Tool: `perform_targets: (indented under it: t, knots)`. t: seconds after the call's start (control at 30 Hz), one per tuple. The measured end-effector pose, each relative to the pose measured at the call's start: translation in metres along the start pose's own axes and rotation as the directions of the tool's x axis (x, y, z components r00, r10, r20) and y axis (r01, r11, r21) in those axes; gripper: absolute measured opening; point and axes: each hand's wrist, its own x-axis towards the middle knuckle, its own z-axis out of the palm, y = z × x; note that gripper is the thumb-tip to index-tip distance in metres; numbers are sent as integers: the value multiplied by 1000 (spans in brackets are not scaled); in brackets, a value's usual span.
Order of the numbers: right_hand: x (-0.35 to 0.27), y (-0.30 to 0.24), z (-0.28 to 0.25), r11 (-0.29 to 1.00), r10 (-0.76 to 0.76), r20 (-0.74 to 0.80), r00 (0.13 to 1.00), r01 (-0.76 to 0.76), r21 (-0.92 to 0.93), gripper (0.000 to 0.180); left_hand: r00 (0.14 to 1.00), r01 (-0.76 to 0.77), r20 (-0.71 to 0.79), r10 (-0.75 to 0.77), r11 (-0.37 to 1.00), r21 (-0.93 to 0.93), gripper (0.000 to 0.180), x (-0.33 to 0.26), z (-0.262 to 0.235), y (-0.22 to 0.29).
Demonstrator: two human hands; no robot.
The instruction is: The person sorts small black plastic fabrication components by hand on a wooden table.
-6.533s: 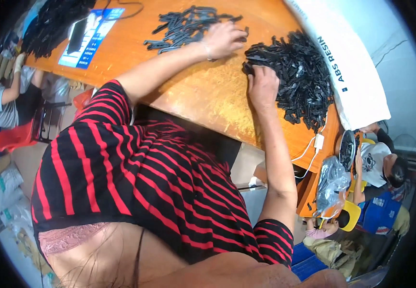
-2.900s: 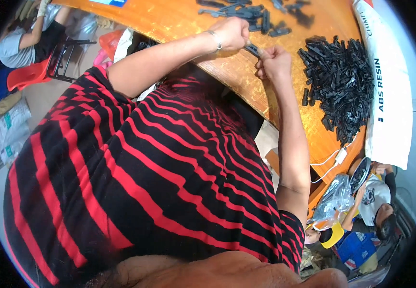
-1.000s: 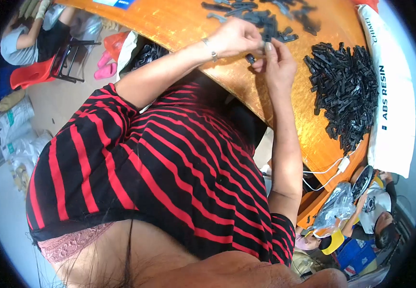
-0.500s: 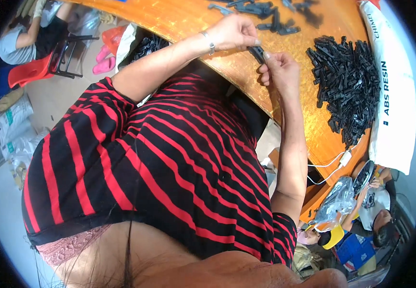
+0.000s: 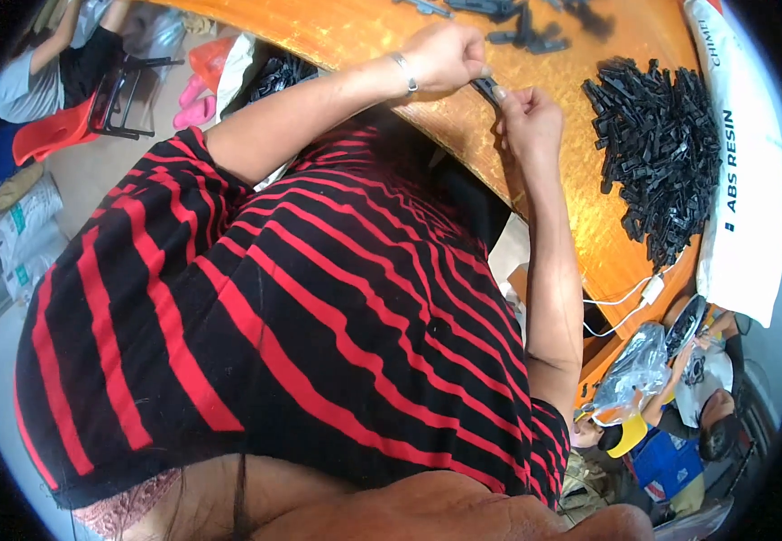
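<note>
Both hands on one black part [image 5: 484, 88], held up over the near side of the table [image 5: 449, 126], roughly in front of the torso. Left hand [image 5: 454, 59]: fingers curled, thumb and fingertips pinched on the part's upper-left end. Metal band [image 5: 403, 74] on that wrist. Right hand [image 5: 532, 120]: closed too, thumb and fingers gripping the lower-right end. Fingers cover most of the part, so I can't tell if it's one piece or two joined.

Big pile of black pieces [image 5: 659, 162] on the table, right of the right hand, well apart from it. Looser scatter of dark parts [image 5: 524, 38] beyond the hands, at the top of the view; a few blurred.

White sack [image 5: 744, 180] just right of the pile, dark print on it. White cable with connector [image 5: 651, 289] at the table edge, near the pile's lower end. Clear plastic bag [image 5: 634, 365] below that, with a co-worker [image 5: 708, 374] beside it at a round tray [image 5: 685, 326].

Far left: another person in a grey top [image 5: 28, 88] by a red chair [image 5: 55, 131]. Pink slippers [image 5: 194, 106] on the floor.
</note>
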Motion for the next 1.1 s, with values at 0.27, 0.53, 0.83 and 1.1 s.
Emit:
perform_targets:
  t: [0.27,0.53,0.83,1.1]
  knots:
    - [1,1,4,987,-63,-32,997,58,-147,26,996,-72,-46,78,990,118,19,-5,4,1]
    - [-14,17,5,961,-269,-119,956,275,38,24,982,-171,19,186,931,-322,24,-13,-3,-15]
    - [-46,-12,-16,763,-608,-63,791,560,-323,25,949,-154,150,276,825,-544,23,-38,-24,22]
    - [-54,-24,-12,695,-665,-58,745,588,-413,24,958,-166,155,243,905,-392,25,-48,-36,27]
